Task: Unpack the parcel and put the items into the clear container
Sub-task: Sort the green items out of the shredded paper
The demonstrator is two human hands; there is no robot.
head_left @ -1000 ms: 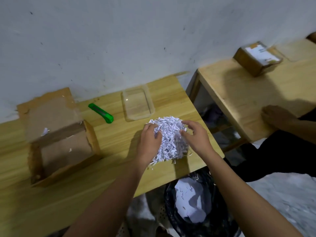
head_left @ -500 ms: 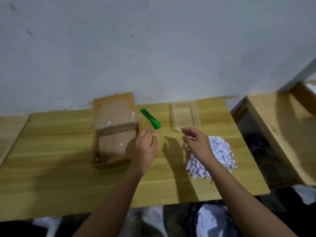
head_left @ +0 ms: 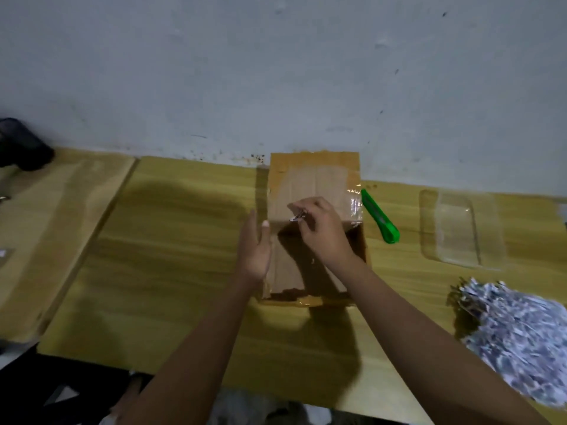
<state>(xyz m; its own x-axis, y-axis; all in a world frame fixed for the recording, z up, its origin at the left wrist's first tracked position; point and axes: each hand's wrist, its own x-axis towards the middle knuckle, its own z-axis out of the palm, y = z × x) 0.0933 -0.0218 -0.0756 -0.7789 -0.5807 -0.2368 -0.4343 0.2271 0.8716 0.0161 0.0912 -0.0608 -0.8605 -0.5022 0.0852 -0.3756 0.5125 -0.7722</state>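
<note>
An open cardboard box (head_left: 288, 271) lies on the wooden table (head_left: 171, 271), its top flap leaning back against the wall. My right hand (head_left: 322, 231) hovers over the box and pinches a small white scrap of paper (head_left: 297, 216) between its fingertips. My left hand (head_left: 256, 250) is flat and open at the box's left edge, holding nothing. The clear container (head_left: 457, 228) sits to the right of the box, with nothing visible in it. A heap of shredded white paper (head_left: 518, 335) lies at the table's right front.
A green utility knife (head_left: 380, 220) lies between the box and the container. A second wooden table (head_left: 40, 228) adjoins on the left, with a dark mesh object (head_left: 21, 145) at its back. The grey wall runs right behind the box.
Both hands left the shredded paper heap and moved left to the box. The right hand now pinches a small scrap over it. The view swung left, so the bin and right table are out of sight.
</note>
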